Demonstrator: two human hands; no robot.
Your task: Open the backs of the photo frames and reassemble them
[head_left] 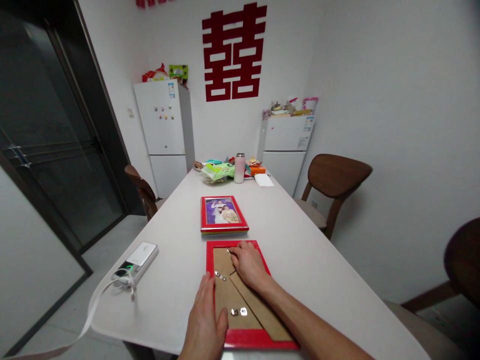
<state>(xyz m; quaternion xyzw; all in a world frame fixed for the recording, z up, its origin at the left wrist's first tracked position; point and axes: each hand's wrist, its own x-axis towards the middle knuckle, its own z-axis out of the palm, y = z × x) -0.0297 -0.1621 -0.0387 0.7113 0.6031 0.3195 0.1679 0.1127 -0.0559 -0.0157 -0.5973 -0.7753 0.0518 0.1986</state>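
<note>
A red picture frame point(240, 339) lies face down on the table before me, its brown backboard point(223, 295) showing. A slanting stand leg point(258, 307) of the same brown board lies along it. My left hand point(206, 315) rests along the frame's left edge, fingers straight and thumb over the backboard. At the far edge, my right hand point(247, 262) pinches a small metal clip point(228, 250); the fingers partly hide it. Other small metal pieces sit on the backboard: a hinge-like strip point(220, 275) at the left and a silver piece point(243, 311) nearer me.
Beyond lies a stack of red frames point(224, 229), a photo in the top one. A power bank point(138, 260) with a white cable stands at the left. A pink bottle point(239, 169) and snack bags point(217, 172) are at the far end; chairs point(333, 175) flank the table.
</note>
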